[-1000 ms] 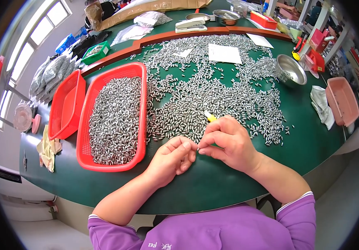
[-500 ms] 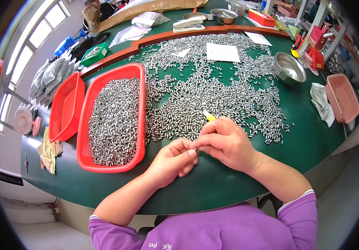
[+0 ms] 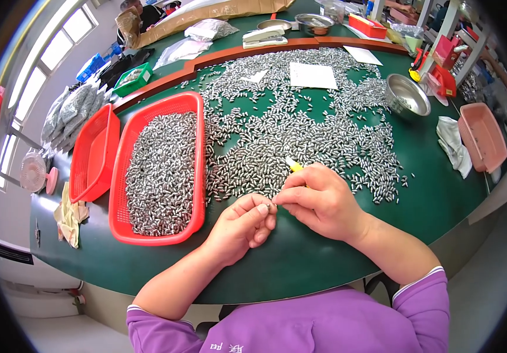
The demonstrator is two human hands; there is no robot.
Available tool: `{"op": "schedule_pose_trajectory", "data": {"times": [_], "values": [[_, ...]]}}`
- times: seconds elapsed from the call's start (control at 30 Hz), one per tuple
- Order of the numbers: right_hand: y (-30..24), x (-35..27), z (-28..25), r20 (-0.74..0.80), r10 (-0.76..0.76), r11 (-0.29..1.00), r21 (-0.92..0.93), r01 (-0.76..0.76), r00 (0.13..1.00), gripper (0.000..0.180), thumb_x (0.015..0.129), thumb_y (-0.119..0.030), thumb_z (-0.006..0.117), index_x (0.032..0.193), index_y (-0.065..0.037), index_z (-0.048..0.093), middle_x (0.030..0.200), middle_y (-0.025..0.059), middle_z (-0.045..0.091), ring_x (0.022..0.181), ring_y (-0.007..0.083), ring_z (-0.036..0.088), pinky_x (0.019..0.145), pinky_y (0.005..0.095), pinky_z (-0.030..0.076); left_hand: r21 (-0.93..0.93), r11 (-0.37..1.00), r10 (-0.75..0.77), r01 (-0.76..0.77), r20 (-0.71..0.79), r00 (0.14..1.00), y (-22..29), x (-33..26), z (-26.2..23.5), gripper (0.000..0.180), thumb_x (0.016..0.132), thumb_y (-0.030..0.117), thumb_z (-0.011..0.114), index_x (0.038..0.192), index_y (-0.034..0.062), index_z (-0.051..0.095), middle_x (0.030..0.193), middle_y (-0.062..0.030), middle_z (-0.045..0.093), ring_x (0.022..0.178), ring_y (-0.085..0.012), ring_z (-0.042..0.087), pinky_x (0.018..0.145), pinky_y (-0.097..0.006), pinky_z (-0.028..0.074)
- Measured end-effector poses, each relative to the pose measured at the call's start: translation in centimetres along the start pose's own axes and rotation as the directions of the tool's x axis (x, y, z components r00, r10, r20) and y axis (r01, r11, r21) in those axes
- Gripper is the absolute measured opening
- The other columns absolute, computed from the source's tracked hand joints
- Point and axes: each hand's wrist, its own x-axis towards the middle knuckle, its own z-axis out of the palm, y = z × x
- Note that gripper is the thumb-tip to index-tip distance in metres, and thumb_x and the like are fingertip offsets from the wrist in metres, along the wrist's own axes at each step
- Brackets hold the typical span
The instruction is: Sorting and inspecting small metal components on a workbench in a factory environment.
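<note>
White glare fills the windows (image 3: 77, 25) beyond the left end of a brightly lit green desk (image 3: 288, 267), its near edge bowed by fisheye distortion.

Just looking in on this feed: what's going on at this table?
The person's left hand pinches what looks like a small metal piece, with the fingertips of the right hand close against it. A yellow, white-tipped item sticks out above the right hand. Loose silvery pieces lie ahead on the green table; a red basket of similar ones stands to the left.
</note>
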Motion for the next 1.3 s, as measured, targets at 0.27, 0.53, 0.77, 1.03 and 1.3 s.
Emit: {"op": "schedule_pose_trajectory", "data": {"times": [0.27,0.53,0.77,1.03,1.3], "values": [[0.7,-0.6,-0.4,0.116,0.158,0.973,-0.185,-0.135,0.981,0.012,0.074,-0.013,0.076,0.083,-0.012,0.068,0.094,0.0023,0.058,0.092,0.0239,0.058,0.081,0.0389,0.046,-0.014,0.994,0.106,-0.106,-0.036,0.994,-0.2,0.4,-0.1,0.011,0.099,0.010,0.051,0.109,0.0076,0.054,0.093,-0.0051,0.058,0.062,-0.0083,0.044,0.054,-0.020,0.036],[-0.2,-0.7,-0.4,0.197,0.183,0.969,-0.201,-0.144,0.963,0.012,0.074,-0.014,0.075,0.083,-0.011,0.067,0.094,0.0030,0.056,0.093,0.0242,0.056,0.081,0.0390,0.045,-0.053,0.997,0.056,-0.060,-0.075,0.996,-0.3,0.4,-0.3,0.015,0.096,0.009,0.051,0.111,0.0071,0.053,0.098,-0.0072,0.059,0.065,-0.0104,0.047,0.055,-0.022,0.038],[0.0,-0.8,0.0,0.166,0.188,0.964,-0.218,-0.150,0.968,0.013,0.075,-0.012,0.074,0.085,-0.011,0.065,0.095,0.0030,0.055,0.095,0.0249,0.055,0.082,0.0389,0.044,-0.062,0.998,-0.018,0.017,-0.019,1.000,-0.3,0.4,-0.2,0.017,0.099,0.015,0.046,0.111,0.0048,0.053,0.097,-0.0097,0.059,0.067,-0.0134,0.050,0.054,-0.025,0.040],[-0.1,-0.9,-0.1,0.199,0.174,0.958,-0.261,-0.119,0.965,0.017,0.073,-0.011,0.076,0.085,-0.011,0.064,0.095,0.0032,0.055,0.095,0.0246,0.055,0.084,0.0394,0.044,-0.147,0.989,0.004,0.001,0.037,0.999,-0.4,0.6,-0.9,0.040,0.104,0.031,0.033,0.124,-0.0004,0.047,0.113,-0.0173,0.059,0.093,-0.0244,0.062,0.082,-0.036,0.052],[-0.2,-0.9,-0.3,0.172,0.234,0.941,-0.289,-0.178,0.957,0.016,0.073,-0.012,0.075,0.084,-0.010,0.064,0.095,0.0046,0.055,0.095,0.0259,0.055,0.083,0.0398,0.045,-0.196,0.980,-0.007,0.006,-0.001,1.000,0.4,0.5,0.3,0.043,0.103,0.031,0.035,0.129,-0.0022,0.044,0.133,-0.0277,0.052,0.127,-0.0382,0.053,0.107,-0.047,0.044]]}}
